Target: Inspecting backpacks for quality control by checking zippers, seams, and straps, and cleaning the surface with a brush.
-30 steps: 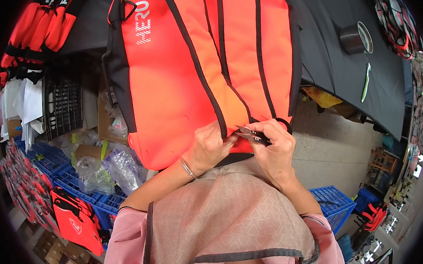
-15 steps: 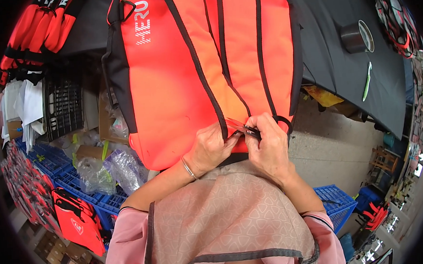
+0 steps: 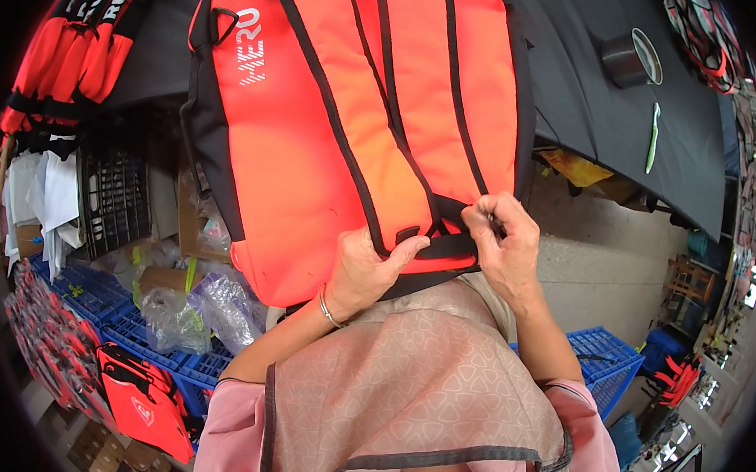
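A red-orange backpack (image 3: 284,155) with black edging lies in front of me, its shoulder straps (image 3: 426,88) toward me. My left hand (image 3: 364,273) grips the lower end of the left strap, thumb stretched along the black webbing (image 3: 447,248) by the bag's bottom edge. At the lower end of the other strap, my right hand (image 3: 507,242) is closed, thumb and forefinger pinched together. Inside its fingers sits a dark, partly hidden tool, apparently the small snips (image 3: 497,226); their blades do not show now.
To the right, a black-covered table (image 3: 593,96) bears a metal cup (image 3: 629,59) and a green-and-white tool (image 3: 653,139). Blue crates (image 3: 126,322) with plastic bags (image 3: 228,308) stand at left, another blue crate (image 3: 607,365) at lower right. Red straps (image 3: 70,64) hang at upper left.
My right hand has moved right, away from the left strap's end, and the snips' blades have gone from sight. My left hand has shifted slightly left and its thumb now lies out straight.
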{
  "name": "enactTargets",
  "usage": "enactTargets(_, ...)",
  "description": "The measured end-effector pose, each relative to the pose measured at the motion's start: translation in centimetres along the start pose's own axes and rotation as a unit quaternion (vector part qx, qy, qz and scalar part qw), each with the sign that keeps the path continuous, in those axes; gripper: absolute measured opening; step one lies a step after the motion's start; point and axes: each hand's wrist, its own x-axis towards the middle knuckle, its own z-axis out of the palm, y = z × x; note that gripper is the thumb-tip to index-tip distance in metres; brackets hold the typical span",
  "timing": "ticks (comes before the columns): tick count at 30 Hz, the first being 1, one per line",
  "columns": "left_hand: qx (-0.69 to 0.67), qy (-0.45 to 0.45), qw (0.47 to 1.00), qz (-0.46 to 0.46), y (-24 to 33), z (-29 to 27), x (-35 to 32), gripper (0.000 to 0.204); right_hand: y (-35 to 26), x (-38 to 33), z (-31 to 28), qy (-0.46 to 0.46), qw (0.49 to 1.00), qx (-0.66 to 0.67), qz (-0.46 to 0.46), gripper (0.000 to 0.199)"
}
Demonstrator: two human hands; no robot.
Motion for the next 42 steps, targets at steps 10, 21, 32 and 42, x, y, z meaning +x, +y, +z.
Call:
enactTargets(10, -0.162, -0.079, 0.981, -0.077, 0.5, -0.9, 0.0, 0.021, -0.8, -0.4, 1.9, -0.024, 0.984, -0.006, -0.176, 0.033)
enactTargets(21, -0.172, -0.091, 0.972, -0.128, 1.1, -1.3, 0.0, 0.021, 0.6, 0.1, -1.6, 0.176, 0.982, 0.067, 0.011, 0.015)
enactTargets(32, -0.300, -0.116, 0.934, -0.155, 0.2, -1.5, 0.0, 0.027, -0.6, -0.2, 2.6, 0.019, 0.969, 0.006, -0.247, 0.031)
enactTargets(42, -0.302, -0.097, 0.934, -0.165, 0.5, -1.5, -0.1, 0.034, -0.5, 0.1, -3.5, -0.056, 0.958, 0.276, 0.059, 0.013)
